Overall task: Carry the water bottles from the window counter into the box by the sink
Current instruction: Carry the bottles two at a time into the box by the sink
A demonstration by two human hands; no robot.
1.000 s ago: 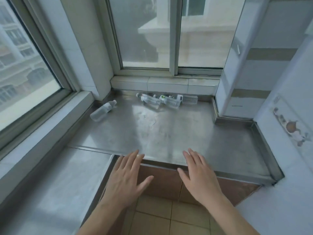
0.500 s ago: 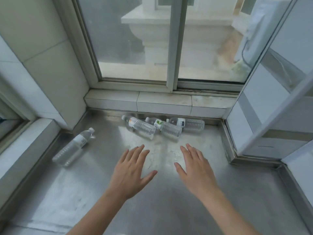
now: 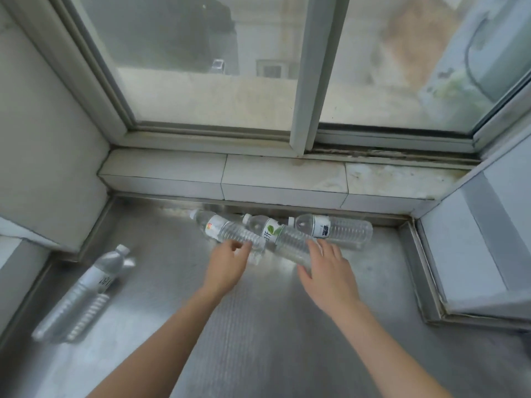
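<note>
Three clear water bottles lie on their sides at the back of the steel window counter (image 3: 287, 340). They are a red-labelled bottle (image 3: 219, 228), a green-leaf-labelled bottle (image 3: 277, 235) and a dark-labelled bottle (image 3: 336, 230). A fourth bottle (image 3: 86, 288) lies apart at the left, its cap pointing to the wall corner. My left hand (image 3: 227, 264) reaches the base of the red-labelled bottle, fingers curled and touching it. My right hand (image 3: 327, 272) is spread over the base end of the green-leaf bottle. All bottles rest on the counter. The box and the sink are out of view.
A tiled ledge (image 3: 224, 179) and the sliding window (image 3: 304, 76) close off the back. A tiled wall (image 3: 43, 139) juts in at the left and a white panel (image 3: 474, 239) at the right. A raised steel lip (image 3: 413, 259) edges the counter's right side.
I have leaned in closer to the window. Both hands have moved forward from mid-counter to the bottle cluster, the left fingers now curling at the red-labelled bottle.
</note>
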